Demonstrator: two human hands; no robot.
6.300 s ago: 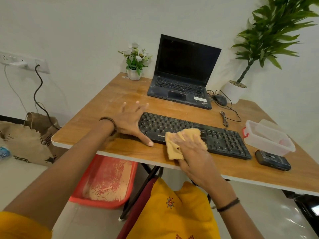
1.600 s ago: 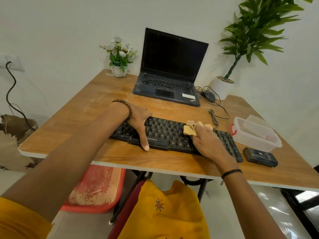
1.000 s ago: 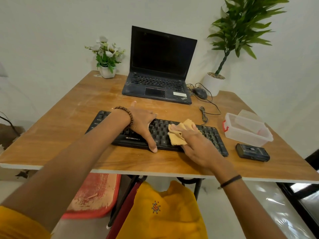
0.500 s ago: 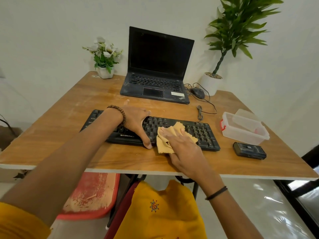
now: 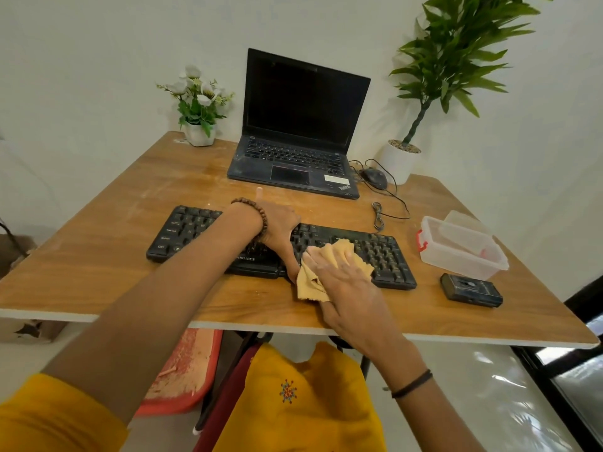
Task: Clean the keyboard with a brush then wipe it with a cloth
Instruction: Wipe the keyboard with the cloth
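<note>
Bright, even daylight, soft shadows, floor glare, wide-angle bending at edges.

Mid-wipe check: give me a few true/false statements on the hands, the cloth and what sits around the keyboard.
The right hand presses the cloth onto the keyboard. True.
The left hand hangs clear of the keyboard. False: it rests on the keys.
The laptop screen is lit. False: it is dark.
A clear plastic box sits to the right of the keyboard. True.

Wooden table (image 5: pixel 130 256) bears keyboard (image 5: pixel 192 230), laptop (image 5: pixel 293 161), box (image 5: pixel 463 246)
</note>
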